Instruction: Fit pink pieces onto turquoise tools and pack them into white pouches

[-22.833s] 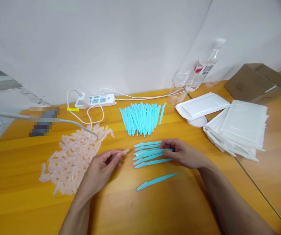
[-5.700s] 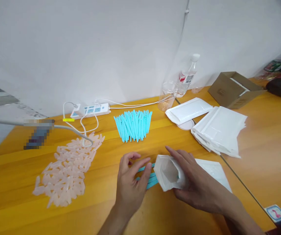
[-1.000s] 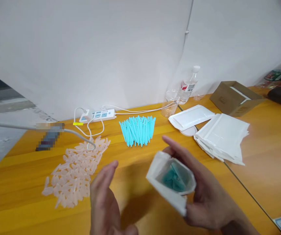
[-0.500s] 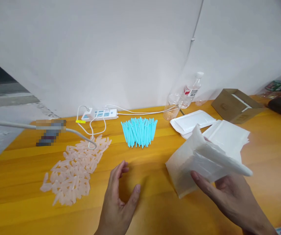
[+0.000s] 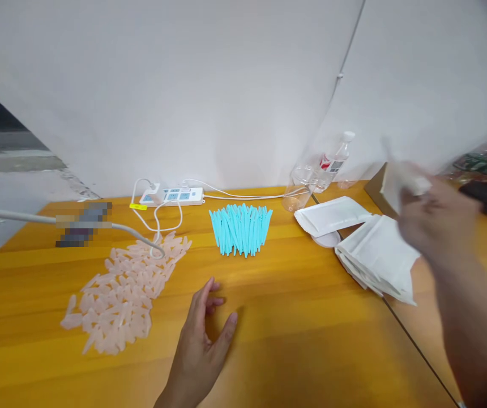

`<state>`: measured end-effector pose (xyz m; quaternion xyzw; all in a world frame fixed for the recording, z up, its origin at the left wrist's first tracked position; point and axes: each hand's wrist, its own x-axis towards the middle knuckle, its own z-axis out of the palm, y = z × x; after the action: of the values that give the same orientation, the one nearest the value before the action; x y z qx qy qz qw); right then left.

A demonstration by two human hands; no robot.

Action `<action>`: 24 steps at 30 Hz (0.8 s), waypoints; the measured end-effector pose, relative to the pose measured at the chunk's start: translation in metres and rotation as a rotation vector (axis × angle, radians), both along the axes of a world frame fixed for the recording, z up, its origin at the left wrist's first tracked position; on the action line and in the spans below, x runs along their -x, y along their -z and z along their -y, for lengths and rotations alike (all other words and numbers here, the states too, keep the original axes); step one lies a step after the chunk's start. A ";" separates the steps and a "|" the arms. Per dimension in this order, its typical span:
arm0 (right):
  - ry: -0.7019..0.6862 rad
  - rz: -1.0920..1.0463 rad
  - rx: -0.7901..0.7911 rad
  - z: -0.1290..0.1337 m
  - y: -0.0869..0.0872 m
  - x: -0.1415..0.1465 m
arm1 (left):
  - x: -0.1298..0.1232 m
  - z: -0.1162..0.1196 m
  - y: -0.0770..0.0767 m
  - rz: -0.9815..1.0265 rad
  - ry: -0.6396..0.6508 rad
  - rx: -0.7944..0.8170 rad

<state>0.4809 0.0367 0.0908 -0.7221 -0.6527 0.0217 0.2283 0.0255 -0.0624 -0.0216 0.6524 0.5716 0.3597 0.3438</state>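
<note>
My left hand [image 5: 201, 343] hovers over the front middle of the table with its fingers apart and nothing in them. At the right, my right hand [image 5: 434, 212] is raised in front of the cardboard box [image 5: 378, 190], blurred by motion. Its fingers are bent round something whitish that is too smeared to name. Below and left of it lies a stack of white packets [image 5: 377, 255]. Another white packet [image 5: 337, 215] rests partly on a round pale lid [image 5: 327, 239]. Turquoise sticks [image 5: 241, 229] lie in a row at the centre.
Many pale pink pieces [image 5: 120, 300] are spread on the left. Behind them are a dark pixelated object [image 5: 84, 225], a white cable [image 5: 133, 231] and a power strip [image 5: 184, 196]. A clear cup [image 5: 297, 190] and a bottle [image 5: 332, 164] stand near the wall.
The white packet that my right hand held is now on the stack at the right. My right hand has moved up and away to the box. My left hand has hardly moved.
</note>
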 end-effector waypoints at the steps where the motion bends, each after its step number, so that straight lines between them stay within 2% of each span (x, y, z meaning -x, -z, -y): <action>1: 0.007 0.072 -0.054 -0.013 0.012 0.010 | 0.000 0.000 -0.001 -0.014 0.017 -0.002; 2: -0.022 0.125 0.004 -0.024 0.028 0.021 | 0.001 0.000 -0.003 -0.030 0.042 -0.004; 4: -0.109 0.169 0.247 -0.035 0.060 0.039 | 0.004 -0.001 -0.005 -0.067 0.103 -0.012; 6: -0.120 0.183 0.307 -0.034 0.084 0.049 | 0.007 -0.002 -0.007 -0.098 0.150 -0.026; 7: -0.104 0.202 0.287 -0.029 0.091 0.053 | 0.009 -0.002 -0.007 -0.108 0.162 -0.036; 10: -0.052 0.160 0.077 -0.010 0.088 0.074 | 0.012 -0.005 -0.005 -0.125 0.156 -0.045; 12: -0.024 -0.034 -0.054 0.000 0.079 0.108 | 0.012 -0.007 -0.005 -0.128 0.164 -0.027; 13: -0.028 -0.130 -0.071 0.003 0.076 0.130 | 0.010 -0.008 -0.005 -0.125 0.175 -0.014; 15: -0.106 -0.234 0.037 -0.001 0.075 0.178 | 0.006 -0.009 -0.005 -0.115 0.209 0.005; 18: -0.137 -0.216 0.123 -0.022 0.084 0.235 | 0.000 -0.007 -0.008 -0.111 0.251 0.001; 21: -0.127 -0.179 0.185 -0.043 0.094 0.261 | 0.001 -0.001 -0.009 -0.117 0.276 -0.041; 24: -0.089 -0.145 0.242 -0.054 0.096 0.268 | 0.010 0.005 -0.010 -0.126 0.279 -0.081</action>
<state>0.2134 0.0904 -0.0057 -0.7112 -0.6586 0.1623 0.1848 0.0159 -0.0672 -0.0115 0.7603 0.4808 0.2895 0.3272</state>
